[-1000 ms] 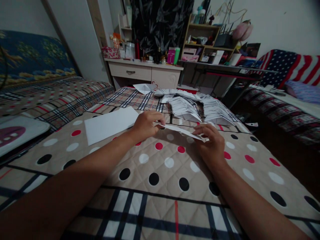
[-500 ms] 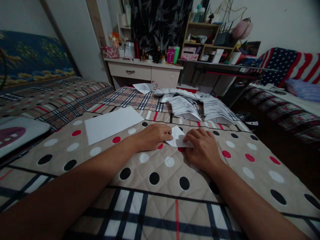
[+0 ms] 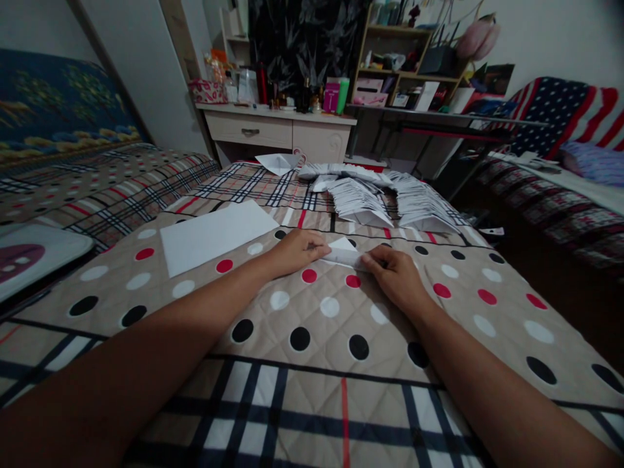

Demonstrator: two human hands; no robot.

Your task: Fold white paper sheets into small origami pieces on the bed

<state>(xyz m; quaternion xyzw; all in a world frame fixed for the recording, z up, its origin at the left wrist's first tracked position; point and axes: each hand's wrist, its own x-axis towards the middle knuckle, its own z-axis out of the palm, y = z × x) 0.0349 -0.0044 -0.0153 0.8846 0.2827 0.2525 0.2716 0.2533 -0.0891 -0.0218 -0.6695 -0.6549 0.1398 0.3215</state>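
Observation:
A small folded piece of white paper (image 3: 342, 251) lies on the dotted bedspread (image 3: 312, 325) between my two hands. My left hand (image 3: 298, 250) pinches its left end with closed fingers. From the right, my right hand (image 3: 396, 276) presses and grips the other end, fingers curled over the paper. A flat stack of white sheets (image 3: 214, 234) lies to the left of my left hand. Beyond my hands, rows of folded white paper pieces (image 3: 385, 205) are piled on the checked part of the bed.
A dresser (image 3: 277, 130) with bottles and boxes stands past the bed's far end, beside a shelf unit (image 3: 404, 71). A second bed with a flag-patterned cover (image 3: 565, 123) is at the right. A white and purple flat object (image 3: 29, 257) lies at the left edge.
The paper, held up as a long strip a second ago, came down onto the bedspread and was folded smaller. Both hands moved together and now sit at its two ends.

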